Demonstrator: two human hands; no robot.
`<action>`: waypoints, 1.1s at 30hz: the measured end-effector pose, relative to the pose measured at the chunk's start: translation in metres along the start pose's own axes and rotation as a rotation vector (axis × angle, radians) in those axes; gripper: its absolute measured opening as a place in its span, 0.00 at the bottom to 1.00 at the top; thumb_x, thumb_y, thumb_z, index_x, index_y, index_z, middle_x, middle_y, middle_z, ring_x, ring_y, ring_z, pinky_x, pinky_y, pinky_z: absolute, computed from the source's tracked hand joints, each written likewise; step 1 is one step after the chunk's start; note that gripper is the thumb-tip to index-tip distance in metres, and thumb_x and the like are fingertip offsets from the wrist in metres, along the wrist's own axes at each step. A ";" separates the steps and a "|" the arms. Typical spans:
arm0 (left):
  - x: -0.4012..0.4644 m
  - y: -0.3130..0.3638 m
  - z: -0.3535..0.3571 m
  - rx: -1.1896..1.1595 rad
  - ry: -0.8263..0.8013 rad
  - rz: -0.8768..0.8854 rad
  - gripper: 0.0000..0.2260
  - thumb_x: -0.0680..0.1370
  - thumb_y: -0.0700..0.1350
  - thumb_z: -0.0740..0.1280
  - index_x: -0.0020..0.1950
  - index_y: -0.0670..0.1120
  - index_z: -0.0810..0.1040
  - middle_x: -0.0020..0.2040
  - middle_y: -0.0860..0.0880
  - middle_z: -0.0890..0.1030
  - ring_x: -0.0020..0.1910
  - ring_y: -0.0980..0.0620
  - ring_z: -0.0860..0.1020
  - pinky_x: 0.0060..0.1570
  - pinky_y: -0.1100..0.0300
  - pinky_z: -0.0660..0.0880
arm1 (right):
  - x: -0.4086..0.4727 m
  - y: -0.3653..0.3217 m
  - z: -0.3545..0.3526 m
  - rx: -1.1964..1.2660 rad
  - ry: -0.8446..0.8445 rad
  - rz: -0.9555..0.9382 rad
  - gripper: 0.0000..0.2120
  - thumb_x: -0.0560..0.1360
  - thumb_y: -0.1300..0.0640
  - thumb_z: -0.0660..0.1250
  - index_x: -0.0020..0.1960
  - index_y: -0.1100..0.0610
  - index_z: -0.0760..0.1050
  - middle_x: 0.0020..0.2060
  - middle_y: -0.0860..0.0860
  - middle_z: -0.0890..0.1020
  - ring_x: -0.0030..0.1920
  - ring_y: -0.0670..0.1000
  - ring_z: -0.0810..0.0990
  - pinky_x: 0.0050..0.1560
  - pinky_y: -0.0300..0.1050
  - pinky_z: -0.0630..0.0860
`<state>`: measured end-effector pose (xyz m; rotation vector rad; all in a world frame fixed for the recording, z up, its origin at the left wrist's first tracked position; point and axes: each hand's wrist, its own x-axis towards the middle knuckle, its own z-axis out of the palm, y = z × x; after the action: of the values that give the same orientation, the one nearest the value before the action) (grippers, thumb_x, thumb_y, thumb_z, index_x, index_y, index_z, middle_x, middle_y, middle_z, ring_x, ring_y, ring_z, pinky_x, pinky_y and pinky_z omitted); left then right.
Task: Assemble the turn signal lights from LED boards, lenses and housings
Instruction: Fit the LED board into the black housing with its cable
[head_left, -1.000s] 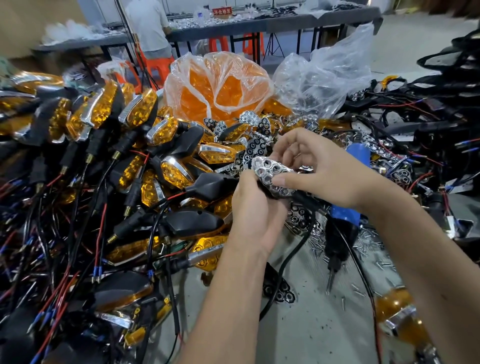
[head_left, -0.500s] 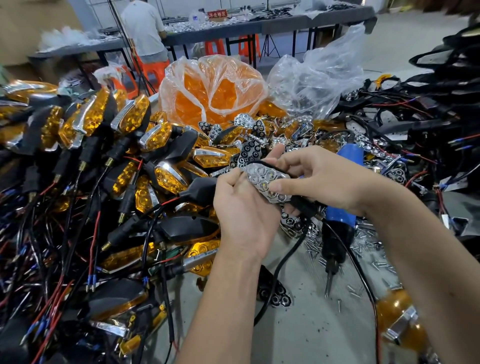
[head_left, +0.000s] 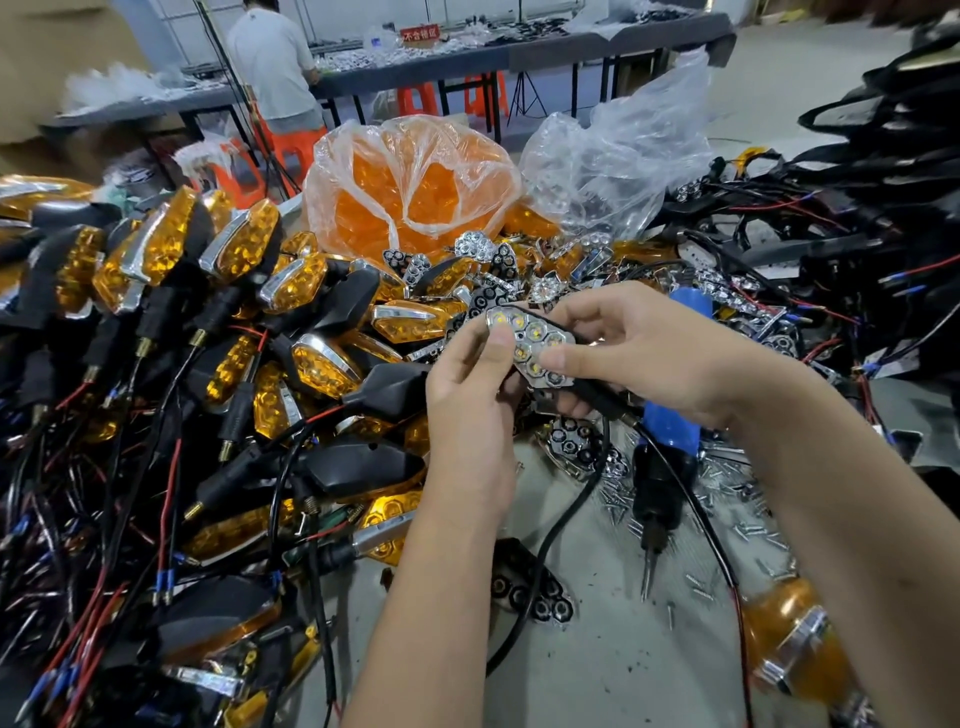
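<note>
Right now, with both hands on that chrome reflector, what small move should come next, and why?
Probably press the reflector fully down into its black housing. The left hand thumb and the right hand fingers already lie on its face, and no amber lens covers it yet.

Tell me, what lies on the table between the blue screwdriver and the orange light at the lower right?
In the head view, loose screws lie scattered between the blue screwdriver and the orange light, crossed by a black wire.

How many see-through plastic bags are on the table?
2. One bag full of orange lenses sits behind the pile, in the middle. A crumpled clear bag sits right beside it, on its right. More could be buried under the parts.
</note>
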<state>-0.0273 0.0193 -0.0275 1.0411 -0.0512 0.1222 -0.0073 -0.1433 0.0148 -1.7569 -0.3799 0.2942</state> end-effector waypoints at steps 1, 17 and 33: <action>0.001 -0.001 -0.001 -0.005 0.001 0.008 0.12 0.84 0.41 0.67 0.43 0.50 0.83 0.43 0.48 0.80 0.42 0.48 0.74 0.44 0.56 0.73 | 0.000 0.000 0.000 0.001 0.000 0.000 0.06 0.81 0.60 0.71 0.54 0.63 0.80 0.40 0.53 0.86 0.39 0.57 0.86 0.42 0.48 0.86; 0.004 -0.003 -0.002 0.185 -0.007 0.163 0.08 0.84 0.38 0.66 0.54 0.44 0.85 0.45 0.46 0.83 0.44 0.47 0.76 0.46 0.56 0.74 | 0.001 0.002 -0.003 0.023 0.044 -0.020 0.05 0.78 0.65 0.73 0.48 0.65 0.78 0.40 0.57 0.84 0.36 0.57 0.85 0.37 0.46 0.82; 0.002 -0.003 0.007 0.104 0.191 0.100 0.11 0.81 0.39 0.71 0.40 0.47 0.86 0.38 0.47 0.76 0.44 0.44 0.69 0.49 0.48 0.70 | -0.004 -0.008 0.004 -0.019 0.015 0.080 0.08 0.79 0.61 0.73 0.54 0.66 0.81 0.47 0.63 0.87 0.45 0.58 0.89 0.43 0.44 0.85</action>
<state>-0.0245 0.0120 -0.0264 1.1269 0.0771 0.3177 -0.0127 -0.1400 0.0214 -1.7952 -0.3030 0.3358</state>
